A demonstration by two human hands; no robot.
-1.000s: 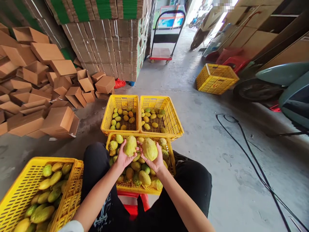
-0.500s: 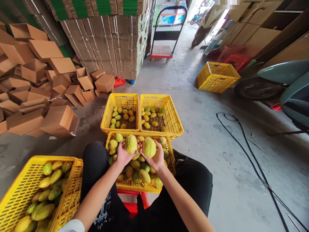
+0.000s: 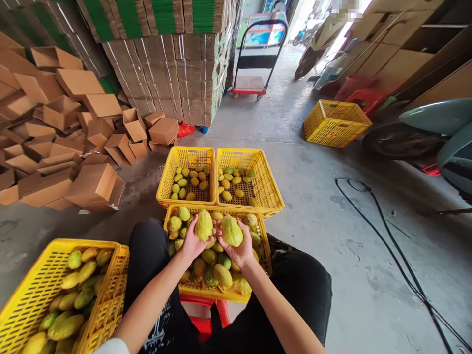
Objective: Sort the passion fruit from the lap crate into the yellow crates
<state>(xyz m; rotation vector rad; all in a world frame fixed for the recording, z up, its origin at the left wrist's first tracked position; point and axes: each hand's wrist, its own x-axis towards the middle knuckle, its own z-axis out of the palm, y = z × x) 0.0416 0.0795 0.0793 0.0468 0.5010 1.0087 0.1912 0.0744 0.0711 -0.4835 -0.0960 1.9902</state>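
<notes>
My left hand (image 3: 191, 241) is closed around a yellow-green, lumpy oval fruit (image 3: 204, 225). Another such fruit (image 3: 232, 231), a little tilted, rests in the curled fingers of my right hand (image 3: 241, 248). The two hands are side by side with their fingertips nearly meeting, above a yellow plastic crate (image 3: 266, 250) between my knees. Many similar fruits (image 3: 222, 275) in yellow and green fill that crate, partly hidden by my hands and forearms. Beneath it shows a red stool (image 3: 201, 325).
Two yellow crates (image 3: 275, 189) with a few fruits each stand just ahead. At the left is a crate (image 3: 35, 275) of longer fruits. Cardboard boxes (image 3: 92, 184) are heaped beyond it. A hand truck (image 3: 250, 91), another yellow crate (image 3: 335, 123), a black cable (image 3: 398, 246) and a scooter (image 3: 455, 152) are farther off.
The fruit in my right hand has turned and now leans to one side. My left hand keeps its fruit, slightly turned. The whole view has shifted a little down and right.
</notes>
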